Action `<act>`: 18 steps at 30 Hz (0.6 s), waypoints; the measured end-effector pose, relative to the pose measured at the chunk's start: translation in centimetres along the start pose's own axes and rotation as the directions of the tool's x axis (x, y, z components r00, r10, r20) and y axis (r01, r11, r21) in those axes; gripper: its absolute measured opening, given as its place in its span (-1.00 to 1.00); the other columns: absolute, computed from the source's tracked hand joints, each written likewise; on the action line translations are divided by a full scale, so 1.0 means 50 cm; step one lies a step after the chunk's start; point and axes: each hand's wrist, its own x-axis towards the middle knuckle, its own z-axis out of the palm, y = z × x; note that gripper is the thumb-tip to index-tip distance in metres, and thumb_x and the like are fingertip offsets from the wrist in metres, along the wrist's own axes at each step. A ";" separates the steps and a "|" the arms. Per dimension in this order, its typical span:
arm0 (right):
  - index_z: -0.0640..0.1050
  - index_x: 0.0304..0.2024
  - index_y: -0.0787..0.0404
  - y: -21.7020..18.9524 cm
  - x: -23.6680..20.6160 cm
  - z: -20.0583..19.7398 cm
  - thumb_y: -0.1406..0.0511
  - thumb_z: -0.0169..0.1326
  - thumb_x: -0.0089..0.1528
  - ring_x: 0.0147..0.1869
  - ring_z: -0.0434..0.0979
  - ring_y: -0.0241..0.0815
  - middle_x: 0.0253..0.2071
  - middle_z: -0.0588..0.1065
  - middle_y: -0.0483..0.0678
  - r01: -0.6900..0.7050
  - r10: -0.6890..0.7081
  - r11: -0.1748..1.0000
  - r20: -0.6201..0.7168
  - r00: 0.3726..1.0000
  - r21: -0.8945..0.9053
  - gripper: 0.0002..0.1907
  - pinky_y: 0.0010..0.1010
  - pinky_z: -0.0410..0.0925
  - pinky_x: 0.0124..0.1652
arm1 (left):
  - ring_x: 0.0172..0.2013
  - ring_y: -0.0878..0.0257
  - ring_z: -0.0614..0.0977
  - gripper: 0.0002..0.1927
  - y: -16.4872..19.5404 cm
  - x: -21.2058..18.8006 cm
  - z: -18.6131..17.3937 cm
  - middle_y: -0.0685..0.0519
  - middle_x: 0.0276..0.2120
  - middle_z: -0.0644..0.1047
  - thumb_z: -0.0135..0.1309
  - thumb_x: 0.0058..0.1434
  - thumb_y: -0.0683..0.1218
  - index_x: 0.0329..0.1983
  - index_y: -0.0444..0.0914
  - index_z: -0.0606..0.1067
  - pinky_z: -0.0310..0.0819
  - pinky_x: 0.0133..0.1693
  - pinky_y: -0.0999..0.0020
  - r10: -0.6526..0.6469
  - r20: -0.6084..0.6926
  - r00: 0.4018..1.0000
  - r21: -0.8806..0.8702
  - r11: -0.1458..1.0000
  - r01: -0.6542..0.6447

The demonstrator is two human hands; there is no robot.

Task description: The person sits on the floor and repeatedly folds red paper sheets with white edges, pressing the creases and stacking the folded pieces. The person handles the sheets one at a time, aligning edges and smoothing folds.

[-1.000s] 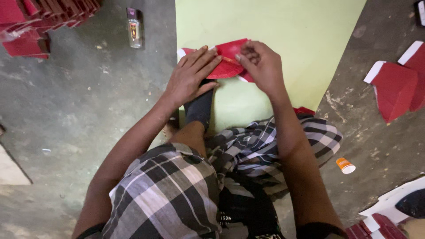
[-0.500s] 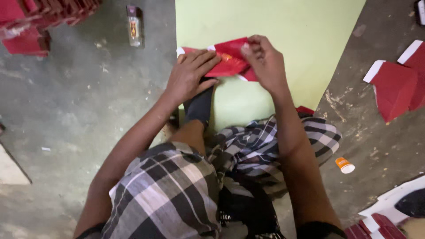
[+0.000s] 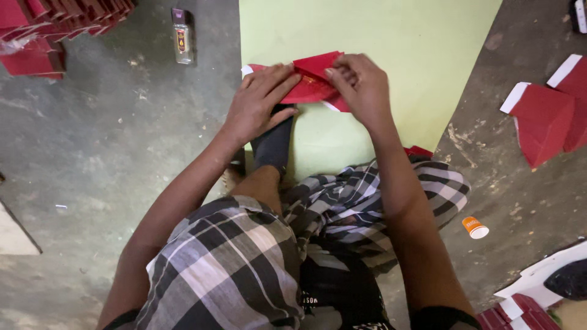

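Note:
A red paper piece with white edges lies on a pale green sheet spread on the floor. My left hand presses flat on its left part, fingers stretched over the red surface. My right hand pinches and folds the paper's right part, fingers curled over a raised flap. My dark-socked foot rests on the green sheet just below the paper, and my checked cloth covers my legs.
A stack of red folded pieces sits at the top left, with a small clear bottle beside it. More red and white paper pieces lie at the right. A small orange-capped tube lies on the grey concrete floor.
My right hand has shifted slightly left over the paper and pressed a flap down. My left hand stays pressed on the paper's left part.

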 end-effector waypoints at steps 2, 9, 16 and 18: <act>0.56 0.05 0.32 0.000 -0.001 -0.001 0.32 0.28 0.34 -0.16 0.64 -0.29 -0.19 0.61 -0.01 -0.097 0.093 0.980 0.034 0.995 0.171 -0.71 -0.49 0.51 -0.15 | 0.37 0.02 0.38 -0.29 -0.001 -0.001 0.003 0.00 0.36 0.41 0.24 0.30 0.20 0.45 -0.14 0.36 0.23 0.31 0.08 0.023 -0.036 0.999 0.053 0.998 -0.021; 0.55 0.14 0.23 0.007 0.005 -0.001 0.26 0.20 0.39 -0.12 0.66 -0.36 -0.16 0.65 -0.08 -0.278 0.255 0.912 0.115 0.960 0.300 -0.69 -0.53 0.51 -0.09 | 0.39 0.02 0.38 -0.28 -0.001 -0.006 0.001 -0.03 0.42 0.37 0.19 0.35 0.20 0.49 -0.14 0.32 0.22 0.32 0.10 0.031 0.005 0.999 0.115 0.993 -0.032; 0.58 0.06 0.33 0.002 0.004 -0.001 0.28 0.28 0.34 -0.11 0.64 -0.21 -0.13 0.62 0.03 -0.049 0.042 0.991 0.059 0.997 0.126 -0.68 -0.43 0.49 -0.10 | 0.41 0.08 0.34 -0.24 0.001 -0.006 0.006 0.02 0.43 0.34 0.18 0.35 0.25 0.52 -0.12 0.29 0.22 0.33 0.10 -0.004 0.025 1.000 0.096 0.995 0.002; 0.60 -0.01 0.36 -0.001 0.006 0.001 0.26 0.35 0.26 -0.26 0.60 -0.17 -0.26 0.59 0.07 0.008 -0.011 0.965 -0.010 1.000 -0.262 -0.64 -0.38 0.45 -0.23 | 0.41 0.09 0.34 -0.23 0.000 -0.005 0.010 0.03 0.44 0.32 0.17 0.36 0.26 0.52 -0.12 0.28 0.21 0.34 0.10 0.009 0.023 1.000 0.113 0.994 -0.011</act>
